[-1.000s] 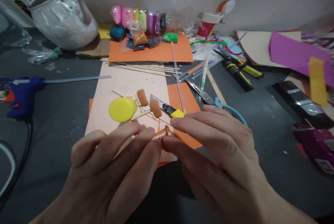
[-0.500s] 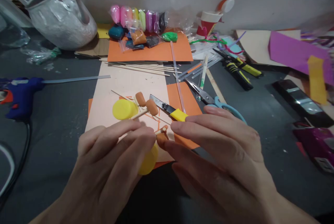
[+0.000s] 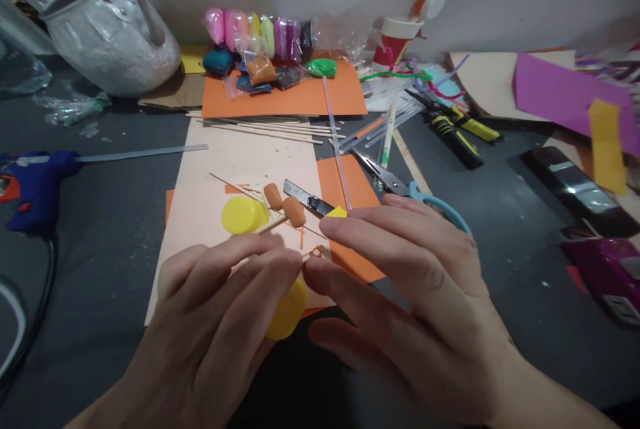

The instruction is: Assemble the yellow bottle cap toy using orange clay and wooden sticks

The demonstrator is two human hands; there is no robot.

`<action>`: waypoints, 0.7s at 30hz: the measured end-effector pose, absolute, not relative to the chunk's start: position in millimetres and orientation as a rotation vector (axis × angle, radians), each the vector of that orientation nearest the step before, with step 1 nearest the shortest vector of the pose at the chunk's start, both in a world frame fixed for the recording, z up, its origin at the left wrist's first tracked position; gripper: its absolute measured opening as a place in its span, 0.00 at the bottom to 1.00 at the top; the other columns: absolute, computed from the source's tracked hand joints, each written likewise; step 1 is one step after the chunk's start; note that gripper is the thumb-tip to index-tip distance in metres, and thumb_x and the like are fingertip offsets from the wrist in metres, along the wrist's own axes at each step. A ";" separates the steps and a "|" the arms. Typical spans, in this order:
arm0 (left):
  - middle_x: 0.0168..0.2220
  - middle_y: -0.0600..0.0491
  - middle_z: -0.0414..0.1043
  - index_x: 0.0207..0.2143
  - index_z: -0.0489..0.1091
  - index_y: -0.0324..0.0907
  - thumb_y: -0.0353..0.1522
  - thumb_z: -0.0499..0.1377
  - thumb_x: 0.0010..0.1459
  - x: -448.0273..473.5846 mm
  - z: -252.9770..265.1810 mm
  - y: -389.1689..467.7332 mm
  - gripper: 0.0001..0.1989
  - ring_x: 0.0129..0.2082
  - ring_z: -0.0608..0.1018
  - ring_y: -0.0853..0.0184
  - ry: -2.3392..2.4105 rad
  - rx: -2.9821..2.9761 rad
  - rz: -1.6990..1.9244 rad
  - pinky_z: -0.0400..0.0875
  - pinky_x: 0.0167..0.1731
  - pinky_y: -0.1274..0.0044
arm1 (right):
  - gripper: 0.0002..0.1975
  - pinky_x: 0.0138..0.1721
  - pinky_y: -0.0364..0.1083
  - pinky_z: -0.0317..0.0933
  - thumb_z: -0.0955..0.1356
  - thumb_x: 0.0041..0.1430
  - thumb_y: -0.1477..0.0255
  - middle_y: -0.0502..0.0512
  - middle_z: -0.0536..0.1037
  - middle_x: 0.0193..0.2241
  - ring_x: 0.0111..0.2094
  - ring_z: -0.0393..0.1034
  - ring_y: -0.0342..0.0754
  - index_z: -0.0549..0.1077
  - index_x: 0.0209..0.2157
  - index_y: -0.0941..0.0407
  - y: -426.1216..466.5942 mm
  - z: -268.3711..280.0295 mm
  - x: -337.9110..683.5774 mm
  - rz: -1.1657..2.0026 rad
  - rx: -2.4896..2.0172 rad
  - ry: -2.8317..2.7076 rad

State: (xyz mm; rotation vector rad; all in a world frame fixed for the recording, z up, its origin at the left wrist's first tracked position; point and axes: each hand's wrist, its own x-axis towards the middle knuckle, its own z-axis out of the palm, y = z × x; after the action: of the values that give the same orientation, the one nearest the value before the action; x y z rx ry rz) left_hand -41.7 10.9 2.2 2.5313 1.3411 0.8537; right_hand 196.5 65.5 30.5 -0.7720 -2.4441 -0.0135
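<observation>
My left hand (image 3: 225, 302) is closed around a small clay-and-stick model. Two yellow round pieces (image 3: 238, 215) belong to it, one above the fingers and one beneath them. Brownish-orange clay lumps (image 3: 294, 211) cap its wooden sticks. Another stick end with a thin orange clay ring (image 3: 317, 252) pokes out by the left fingertips. My right hand (image 3: 400, 282) has its fingers apart, a fingertip against that stick end and the thumb lower down. Whatever lies behind that fingertip is hidden. Beyond the right fingers lies a yellow utility knife (image 3: 313, 204), its handle partly covered.
Light paper (image 3: 250, 155) lies under the hands. Blue-handled scissors (image 3: 395, 182) and pliers (image 3: 455, 135) are to the right, a blue glue gun (image 3: 37, 185) to the left. Bagged clay (image 3: 265, 39), thin sticks (image 3: 265, 130) and a metal kettle (image 3: 110, 42) are behind.
My right fingertip has moved left over the brownish clay by the stick end, which it now covers. The model has turned slightly in my left hand. The view has shifted a little.
</observation>
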 end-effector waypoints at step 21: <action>0.59 0.56 0.73 0.62 0.65 0.64 0.36 0.70 0.57 -26.5 9.8 9.5 0.33 0.57 0.76 0.54 1.422 1.611 1.046 0.69 0.59 0.63 | 0.18 0.63 0.59 0.61 0.65 0.71 0.65 0.69 0.77 0.54 0.62 0.66 0.57 0.70 0.55 0.62 73.7 30.5 201.3 0.087 -0.776 -2.417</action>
State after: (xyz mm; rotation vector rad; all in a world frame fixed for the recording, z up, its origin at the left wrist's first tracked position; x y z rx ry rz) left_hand -26.5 9.5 9.8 1.6110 1.4216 1.0464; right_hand 201.3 73.7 30.5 -0.7757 -2.4174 0.0874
